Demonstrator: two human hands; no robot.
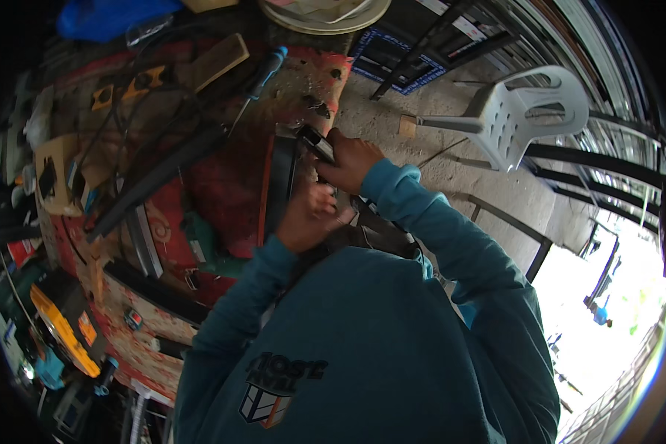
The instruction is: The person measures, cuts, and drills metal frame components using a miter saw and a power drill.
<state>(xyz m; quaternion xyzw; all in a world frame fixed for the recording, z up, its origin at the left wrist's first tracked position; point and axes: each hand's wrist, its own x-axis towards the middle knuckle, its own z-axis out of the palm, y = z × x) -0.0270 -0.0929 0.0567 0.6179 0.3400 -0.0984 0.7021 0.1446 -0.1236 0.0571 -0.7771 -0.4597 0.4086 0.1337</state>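
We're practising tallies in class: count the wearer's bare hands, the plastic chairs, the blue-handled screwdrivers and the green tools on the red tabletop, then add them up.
Bare hands: 2 (left hand, right hand)
Plastic chair: 1
Blue-handled screwdriver: 1
Green tool on the red tabletop: 1
Total: 5

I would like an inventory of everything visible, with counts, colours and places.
Workbench: 1, worn red, left-centre
Long bars: several, dark, on workbench
Screwdriver: 1, blue-handled, workbench's far end
Wooden piece: 1, brown, left of screwdriver
Power tool: 1, green, on workbench
Cardboard box: 1, brown, far left
Case-like item: 1, yellow-black, lower left
Plastic chair: 1, pale grey, upper right
Rest: too crowded to count
Left hand: 1, teal-sleeved, centre
Right hand: 1, teal-sleeved, holding black-and-silver object
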